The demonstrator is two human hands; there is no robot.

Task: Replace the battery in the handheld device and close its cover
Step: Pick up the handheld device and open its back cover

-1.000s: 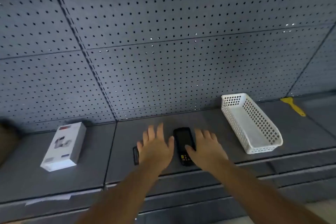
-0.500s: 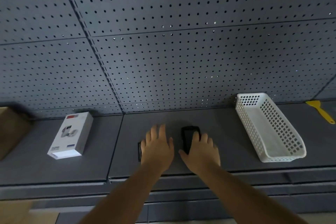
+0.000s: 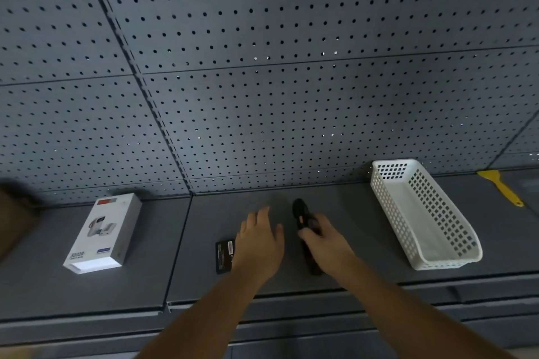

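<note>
Handheld device (image 3: 300, 213), black and long, lies at the center of the frame on the grey shelf (image 3: 145, 285), its far end pointing toward the pegboard wall (image 3: 262, 81). Its near part is under the right hand (image 3: 326, 242), whose grip is wrapped over the body: thumb on the left side, fingers curled over the right side, forearm running down to the lower right of the frame. Whether the device is lifted off the shelf or resting on it, I cannot tell.

Just left of it, the left hand (image 3: 259, 245) is flat and palm down, fingers loosely spread and holding nothing, with its forearm coming up from the bottom center. Its outer edge covers part of a black battery (image 3: 224, 255) (flat, with a small label on top) lying on the shelf.

A white product box (image 3: 102, 236) sits at the left of the frame, well apart from the hands. A white perforated basket (image 3: 393, 213) lies at the right, and a yellow scraper (image 3: 500, 186) rests beyond it near the right edge.
</note>
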